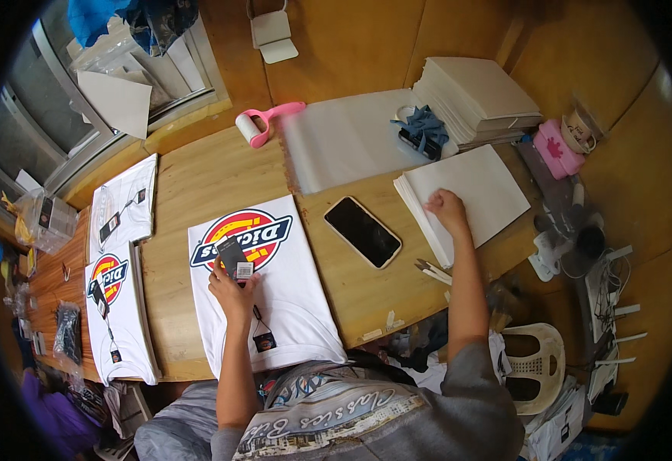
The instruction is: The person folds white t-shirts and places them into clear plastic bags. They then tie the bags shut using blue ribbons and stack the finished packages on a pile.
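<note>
My left hand lies over a folded white T-shirt with a large red, yellow and blue round print. Its fingers hold a black hang tag that carries a small white sticker. A cord runs from the tag to a small black patch label lower on the shirt. Over to the right, my right hand is closed above a stack of white sheets; whatever its curled fingers grip is hidden. A dark-screened phone in a pale case rests between the two hands.
More folded white T-shirts with tags lie at the left. A pink lint roller and clear plastic sheets are farther back. Pens sit by the sheet stack. Thick paper stacks and a pink box stand at the back right.
</note>
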A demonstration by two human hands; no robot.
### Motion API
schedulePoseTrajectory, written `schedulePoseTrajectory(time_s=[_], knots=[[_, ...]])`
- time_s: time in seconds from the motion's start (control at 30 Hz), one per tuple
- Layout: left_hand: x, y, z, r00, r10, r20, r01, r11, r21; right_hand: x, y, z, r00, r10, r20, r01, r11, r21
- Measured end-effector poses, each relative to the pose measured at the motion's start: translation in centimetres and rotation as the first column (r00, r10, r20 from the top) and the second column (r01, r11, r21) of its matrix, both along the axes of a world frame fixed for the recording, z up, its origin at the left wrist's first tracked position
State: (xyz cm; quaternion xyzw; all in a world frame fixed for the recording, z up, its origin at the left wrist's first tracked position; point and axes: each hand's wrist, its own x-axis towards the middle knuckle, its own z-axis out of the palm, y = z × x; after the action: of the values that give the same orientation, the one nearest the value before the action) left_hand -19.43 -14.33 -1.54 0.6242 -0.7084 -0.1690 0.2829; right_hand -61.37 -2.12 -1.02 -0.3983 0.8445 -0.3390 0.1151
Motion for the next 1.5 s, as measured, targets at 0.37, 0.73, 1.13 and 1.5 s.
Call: schedulePoseTrajectory(time_s=[0.37, 0.73, 1.13, 1.5], knots=[[-0.1, -1.1, 0.5, 0.965, -0.063, -0.253, 0.091, 0.991, 0.098, -2.7, -6.8, 1.2, 0.939, 0.343, -0.04, -0.313, 0.895, 0.317], [-1.5, 0.4, 2.5, 0.948, -0.23, -0.218, 0.219, 0.973, -0.071, -0.8, -6.6, 3.3, 0.987, 0.11, 0.113, -0.14, 0.938, 0.317], [1.7, -0.6, 0.1, 0.38, 0.236, -0.894, 0.397, 0.832, 0.388, 1.7, -6.2, -1.7, 0.874, -0.29, -0.39, 0.284, 0.956, -0.074], [4.7, 0.5, -0.3, -0.001, 0.459, -0.888, 0.662, 0.666, 0.343, -3.0, -7.3, -1.3, 0.974, 0.175, -0.147, -0.138, 0.962, 0.234]])
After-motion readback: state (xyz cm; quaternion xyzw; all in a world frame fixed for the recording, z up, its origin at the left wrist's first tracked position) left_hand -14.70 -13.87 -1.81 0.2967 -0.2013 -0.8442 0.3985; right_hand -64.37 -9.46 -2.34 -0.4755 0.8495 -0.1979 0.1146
